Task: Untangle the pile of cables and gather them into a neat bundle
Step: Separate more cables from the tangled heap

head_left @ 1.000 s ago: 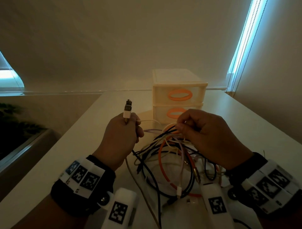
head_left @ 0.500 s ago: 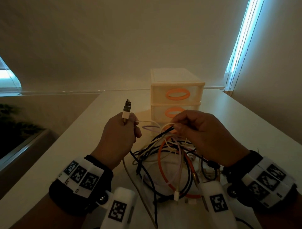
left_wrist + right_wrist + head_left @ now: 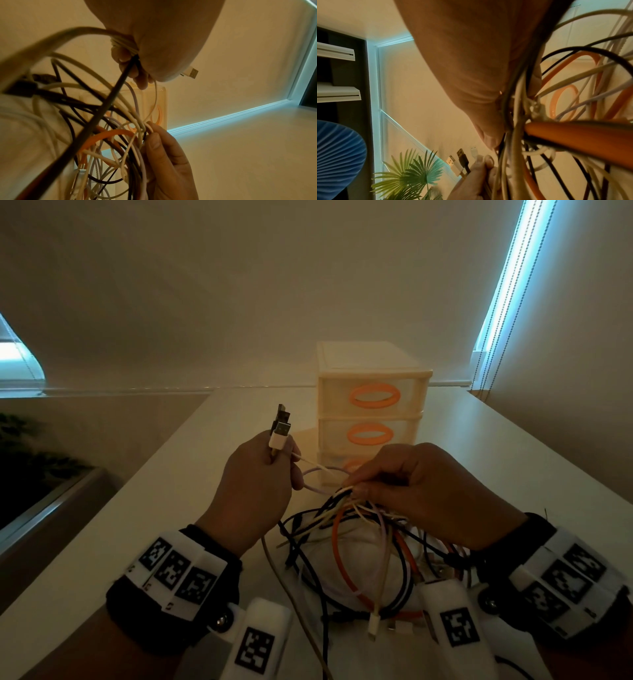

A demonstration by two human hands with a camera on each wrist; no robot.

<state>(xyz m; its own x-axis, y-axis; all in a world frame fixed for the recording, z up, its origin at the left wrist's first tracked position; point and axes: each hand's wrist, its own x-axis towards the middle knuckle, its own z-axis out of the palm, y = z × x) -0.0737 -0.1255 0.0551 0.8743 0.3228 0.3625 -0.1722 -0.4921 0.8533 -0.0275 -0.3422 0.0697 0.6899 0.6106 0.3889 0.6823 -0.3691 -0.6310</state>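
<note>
A tangle of black, white, lilac and orange cables [image 3: 363,556] hangs between my hands above the white table [image 3: 178,501]. My left hand [image 3: 253,487] grips several cable ends, with their USB plugs [image 3: 281,426] sticking up out of the fist; the wrist views show the plugs [image 3: 190,73] [image 3: 462,161] too. My right hand [image 3: 421,491] pinches a bunch of strands at the top of the tangle [image 3: 145,128]. An orange cable loop [image 3: 342,563] hangs in the middle, and a white connector [image 3: 375,625] dangles at the bottom.
A cream drawer unit [image 3: 371,412] with orange oval handles stands just behind the hands. Window blinds glow at the right [image 3: 507,289] and far left. A green plant [image 3: 412,175] sits beyond the table's left edge.
Both hands have risen slightly with the tangle. The right hand has closed in on the left and gathered more strands under its fingertips. The left hand keeps hold of the plugs.
</note>
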